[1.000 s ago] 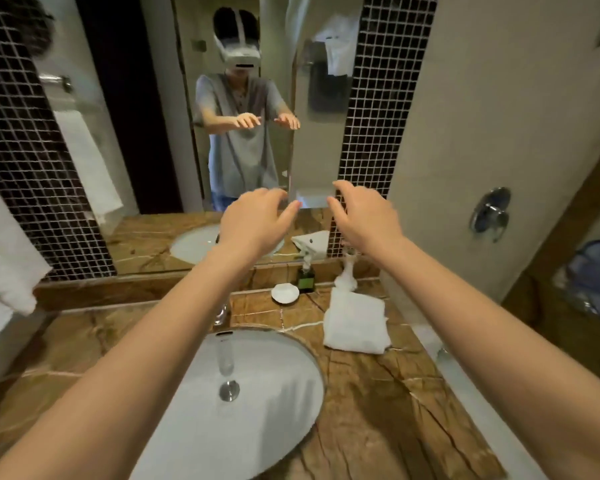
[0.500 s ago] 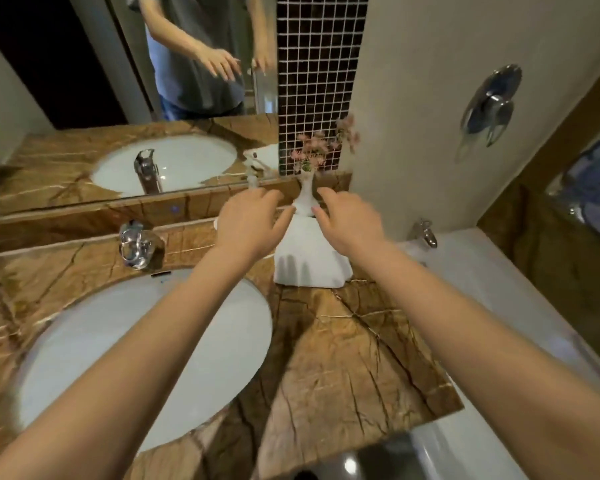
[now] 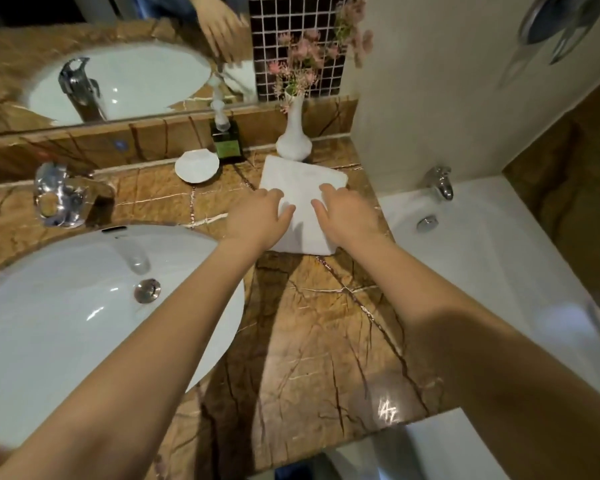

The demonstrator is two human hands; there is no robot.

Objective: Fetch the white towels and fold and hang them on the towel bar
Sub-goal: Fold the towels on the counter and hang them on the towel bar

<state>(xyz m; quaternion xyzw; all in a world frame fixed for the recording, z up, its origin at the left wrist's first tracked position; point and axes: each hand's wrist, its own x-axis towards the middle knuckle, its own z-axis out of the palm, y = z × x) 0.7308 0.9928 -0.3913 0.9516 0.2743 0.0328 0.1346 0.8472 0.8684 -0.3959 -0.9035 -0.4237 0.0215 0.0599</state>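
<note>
Reaching fwd over the counter (image 3: 309,323), both hands rest on the towel (image 3: 303,183).

1. Towel: white, folded flat into a rectangle. It lies at the counter's back right corner, its far edge just in front of the vase (image 3: 294,133) and its right side near the edge by the tub (image 3: 482,265). Towel bar: not in view.
2. Left hand (image 3: 257,216): palm down at the towel's left edge, fingers nearly straight and a little spread, thumb pointing inward on the cloth. No pinch or curl under the edge is visible.
3. Right hand (image 3: 347,216): palm down on the towel's right part, fingers loosely extended, thumb inward. It holds nothing yet.
4. Why this placement (judgement): one hand per side keeps the fold together and lets both edges be lifted at once, so the stack does not fall open.
5. Stage: fetch step, approx. at first contact; folding and hanging are not yet done.
6. Caution: the vase stands close behind the towel. Lift up and draw toward the front edge, not back. Bottle (image 3: 226,142) and dish (image 3: 197,166) sit to the left along the back edge, clear of the hands.
</note>
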